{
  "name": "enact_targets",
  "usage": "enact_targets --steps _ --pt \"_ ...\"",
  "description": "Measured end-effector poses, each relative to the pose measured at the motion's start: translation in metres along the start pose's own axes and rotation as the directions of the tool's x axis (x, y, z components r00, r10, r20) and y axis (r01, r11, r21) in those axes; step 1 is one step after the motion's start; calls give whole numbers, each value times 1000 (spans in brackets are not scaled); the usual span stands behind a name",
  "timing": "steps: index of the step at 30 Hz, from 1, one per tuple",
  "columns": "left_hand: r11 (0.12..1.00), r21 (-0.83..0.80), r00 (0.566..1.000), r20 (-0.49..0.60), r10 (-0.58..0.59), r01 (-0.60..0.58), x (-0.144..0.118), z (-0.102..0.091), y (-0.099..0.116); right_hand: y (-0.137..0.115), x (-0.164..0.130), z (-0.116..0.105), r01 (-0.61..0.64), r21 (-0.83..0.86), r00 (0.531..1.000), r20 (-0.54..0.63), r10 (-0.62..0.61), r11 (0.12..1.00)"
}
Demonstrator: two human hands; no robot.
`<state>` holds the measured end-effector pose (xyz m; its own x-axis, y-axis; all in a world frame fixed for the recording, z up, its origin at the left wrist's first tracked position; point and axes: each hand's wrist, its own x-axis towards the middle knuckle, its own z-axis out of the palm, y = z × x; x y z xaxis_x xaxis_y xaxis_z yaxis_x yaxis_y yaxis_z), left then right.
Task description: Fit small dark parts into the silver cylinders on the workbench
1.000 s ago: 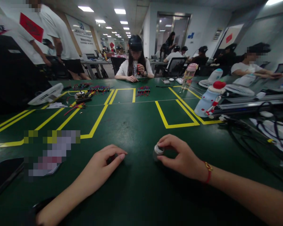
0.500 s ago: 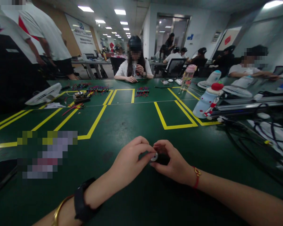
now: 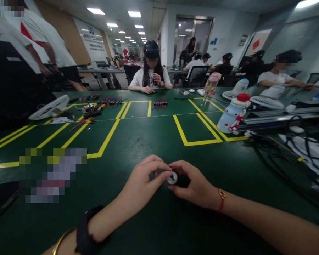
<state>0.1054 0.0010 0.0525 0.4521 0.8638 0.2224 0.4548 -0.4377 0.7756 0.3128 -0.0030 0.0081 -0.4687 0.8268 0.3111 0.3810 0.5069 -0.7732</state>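
A small round silver metal piece (image 3: pixel 172 178) with dark holes in its face sits between my two hands above the green table. My left hand (image 3: pixel 148 179) pinches its left edge with thumb and fingers. From the other side, my right hand (image 3: pixel 192 180) curves its fingers and thumb around the piece. A dark patch behind the silver face, inside the right hand's curve, looks like a black body, but its shape is hard to make out.
Yellow tape (image 3: pixel 186 143) marks the green table (image 3: pixel 138 141). To the right stand a blue bottle (image 3: pixel 230 115) and black cables (image 3: pixel 271 170). A phone-like dark object (image 3: pixel 2 198) lies at left. Wired parts (image 3: pixel 161 103) lie near a seated person (image 3: pixel 151 71).
The silver piece has turned so that its round face shows more fully toward me. My left hand has shifted slightly left and the right fingers have loosened a little around it.
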Motion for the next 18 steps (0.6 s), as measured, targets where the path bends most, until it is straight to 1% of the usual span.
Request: enact_targets --steps 2,4,7,9,11,13,14,16,18 --pt "999 29 999 19 -26 26 -5 -4 -7 -1 1 -3 46 -41 999 6 -46 998" --pt "994 104 996 74 -42 34 -11 -4 -17 -2 2 -5 88 -69 996 9 -88 994" --pt "979 203 992 119 -43 18 -19 5 -31 -3 3 -4 108 -85 994 3 -108 991" --pt "975 222 992 119 -44 17 -21 12 -36 -5 4 -4 104 -98 994 -15 -106 990" --pt "975 223 992 116 -45 18 -21 16 -38 -5 4 -9 96 -120 993 -55 -103 988" --pt "977 211 993 108 -48 24 -22 12 -39 -3 3 -22 61 -163 990 -118 -81 985" --pt "979 201 993 101 -54 33 -23 8 -39 1 1 -33 28 -190 986 -157 -58 981" --pt "983 171 993 76 -87 73 -28 -4 -42 14 -6 -61 -80 -255 967 -255 13 964" --pt "978 146 986 41 -159 151 -36 -20 -46 36 -18 -96 -237 -332 919 -383 99 913"
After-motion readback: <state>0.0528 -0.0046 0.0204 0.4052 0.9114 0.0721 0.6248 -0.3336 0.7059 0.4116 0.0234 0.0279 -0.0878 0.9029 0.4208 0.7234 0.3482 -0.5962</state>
